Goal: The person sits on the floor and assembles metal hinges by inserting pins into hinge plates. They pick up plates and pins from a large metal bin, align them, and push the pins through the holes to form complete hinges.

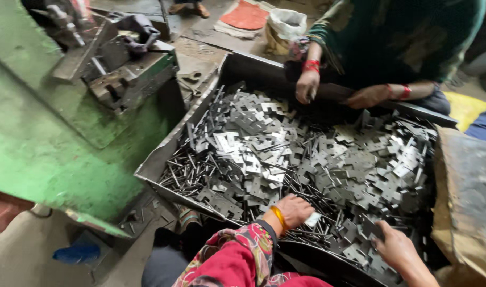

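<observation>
Far left: green press machine, die block on top, nobody touching it.

Next over: big dark metal tray, heaped with flat stamped plates and thin rods. Rods mostly lie along the tray's left and near edge, plates cover the middle and right.

Left hand, orange bangle at the wrist, comes in low over the near rim, palm down, knuckles up. Fingers curled and pressed together on one pale plate at the near edge of the heap.

Right hand sits further right on the pile, wrist bent, back of the hand up. Fingers buried among the plates, so I can't tell if they're spread or pinching anything.

My take: lift plates by the flat faces, not the cut edges, which look sharp. Pull one clear before raising it, since rods are tangled through the heap.

Across the tray: another person in dark green, hands at the far rim.
</observation>
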